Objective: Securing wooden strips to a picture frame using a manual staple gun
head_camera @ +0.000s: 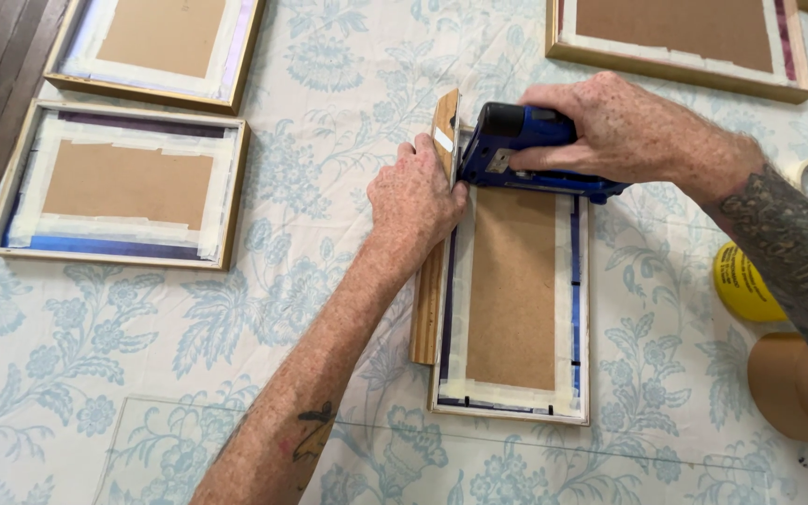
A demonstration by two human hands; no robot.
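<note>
Under the right hand, a blue stapler meets the frame

Bright, even daylight; soft short shadows under the forearms and along frame edges. Focus sharp centre to edge, no glare, slight wide-angle stretch at corners

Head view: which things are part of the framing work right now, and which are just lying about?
In use:
right hand on blue stapler
left hand bracing wooden strip
taped frame back

Lying about:
two frames at left
frame at top right
tape rolls
</note>
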